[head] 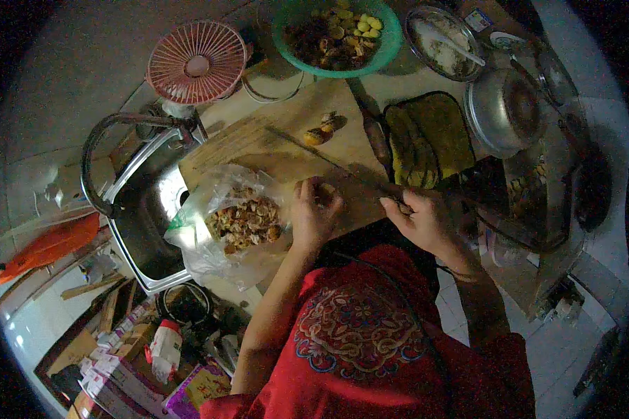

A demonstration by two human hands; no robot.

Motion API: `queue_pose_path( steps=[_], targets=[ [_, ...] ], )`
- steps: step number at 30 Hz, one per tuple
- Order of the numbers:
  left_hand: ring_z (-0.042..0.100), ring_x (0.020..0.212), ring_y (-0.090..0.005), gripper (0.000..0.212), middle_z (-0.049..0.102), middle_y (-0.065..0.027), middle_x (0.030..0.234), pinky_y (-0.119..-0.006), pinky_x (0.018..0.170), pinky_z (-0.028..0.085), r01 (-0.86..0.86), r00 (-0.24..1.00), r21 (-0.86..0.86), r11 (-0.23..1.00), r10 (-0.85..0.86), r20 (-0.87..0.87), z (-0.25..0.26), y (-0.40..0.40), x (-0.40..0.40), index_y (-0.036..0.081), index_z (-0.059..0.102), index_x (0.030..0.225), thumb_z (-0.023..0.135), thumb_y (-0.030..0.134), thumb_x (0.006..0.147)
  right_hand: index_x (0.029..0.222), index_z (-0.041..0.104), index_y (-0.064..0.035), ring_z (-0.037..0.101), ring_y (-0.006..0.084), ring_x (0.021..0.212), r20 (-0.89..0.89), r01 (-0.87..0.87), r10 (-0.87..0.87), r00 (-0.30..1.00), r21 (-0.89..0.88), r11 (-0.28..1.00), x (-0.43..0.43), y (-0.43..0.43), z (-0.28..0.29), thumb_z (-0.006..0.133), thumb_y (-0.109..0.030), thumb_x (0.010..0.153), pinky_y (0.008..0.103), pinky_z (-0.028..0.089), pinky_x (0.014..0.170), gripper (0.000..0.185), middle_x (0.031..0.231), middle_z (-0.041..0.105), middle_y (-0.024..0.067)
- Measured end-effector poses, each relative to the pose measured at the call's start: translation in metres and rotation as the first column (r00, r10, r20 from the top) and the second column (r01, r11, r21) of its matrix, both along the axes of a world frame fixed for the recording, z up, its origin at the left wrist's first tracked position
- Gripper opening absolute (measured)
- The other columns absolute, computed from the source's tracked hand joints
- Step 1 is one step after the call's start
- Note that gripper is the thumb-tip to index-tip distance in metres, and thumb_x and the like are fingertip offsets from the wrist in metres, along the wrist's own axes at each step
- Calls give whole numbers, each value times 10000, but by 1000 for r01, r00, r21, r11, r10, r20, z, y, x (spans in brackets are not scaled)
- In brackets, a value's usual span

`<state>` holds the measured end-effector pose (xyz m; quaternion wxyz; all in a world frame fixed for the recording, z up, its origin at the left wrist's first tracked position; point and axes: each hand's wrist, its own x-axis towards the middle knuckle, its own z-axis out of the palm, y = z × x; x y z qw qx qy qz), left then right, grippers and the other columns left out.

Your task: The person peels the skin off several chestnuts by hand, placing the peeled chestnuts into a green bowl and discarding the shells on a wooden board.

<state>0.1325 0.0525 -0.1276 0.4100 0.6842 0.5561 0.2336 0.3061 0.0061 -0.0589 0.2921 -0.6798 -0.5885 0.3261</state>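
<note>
My right hand (419, 217) grips the handle of a long knife, and its thin blade (314, 151) points up and left across a wooden cutting board (272, 112). My left hand (314, 212) is curled over the board's near part, with a small brown piece (323, 194) between thumb and fingers; what it is stays blurred. Left of that hand, an opened clear plastic bag (209, 267) holds many dried brown pieces (246, 222), perhaps dried mushrooms. Beyond the blade lie a yellow-brown piece (317, 136) and a smaller one near it.
A steel sink (141, 235) with a curved faucet (91, 162) borders the board's left. Behind stand a pink fan (196, 65) and a green basin (340, 70) of food. To the right are a folded olive cloth (432, 139), a metal pot (503, 112) and a bowl with a spoon (445, 47).
</note>
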Motion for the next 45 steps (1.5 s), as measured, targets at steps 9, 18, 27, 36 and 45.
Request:
queue_pose_path(
  steps=[9, 18, 27, 36, 45],
  targets=[
    [444, 710, -132, 391, 493, -46, 848, -281, 582, 379, 68, 473, -973, 221, 851, 226, 63, 32, 22, 53, 486, 955, 512, 383, 747, 532, 444, -53, 381, 62, 342, -545, -65, -196, 815, -422, 904, 2, 4, 1, 532, -167, 765, 212, 282, 320, 273, 450, 417, -8],
    [366, 451, -33, 142, 523, 25, 582, -171, 409, 288, 179, 686, -785, 593, 496, 532, 19, 3, 9, 28, 596, 717, 573, 165, 743, 577, 433, -44, 394, 76, 379, -597, -40, -448, 665, -628, 777, 15, -3, 16, 512, -136, 772, 218, 317, 358, 230, 486, 425, 1],
    [520, 672, -340, 483, 482, -213, 916, -362, 557, 427, 171, 947, 109, 979, -132, -293, -28, 0, 16, -39, 304, 1136, 482, 24, 692, 1112, 417, 7, 517, 130, 647, 239, 230, -201, 950, -99, 968, 70, -45, -8, 551, -177, 740, 230, 419, 516, 436, 941, 539, 166],
    [519, 736, -341, 224, 499, -194, 836, -393, 576, 451, 292, 863, -294, 910, -384, -328, -7, 16, 35, -14, 449, 920, 454, 32, 700, 1228, 285, -106, 497, 330, 812, 583, 304, -277, 764, 54, 951, 74, -30, -88, 472, -157, 791, 381, 405, 646, 478, 904, 504, 219],
    [502, 600, -258, 229, 528, -158, 708, -316, 554, 409, 127, 990, -27, 992, -128, -55, 37, -2, -11, 13, 514, 881, 522, 170, 716, 1176, 364, -65, 466, 344, 795, 781, 217, -143, 608, 9, 976, 72, -10, -90, 449, -224, 812, 395, 402, 662, 406, 1003, 423, 237]
  ],
)
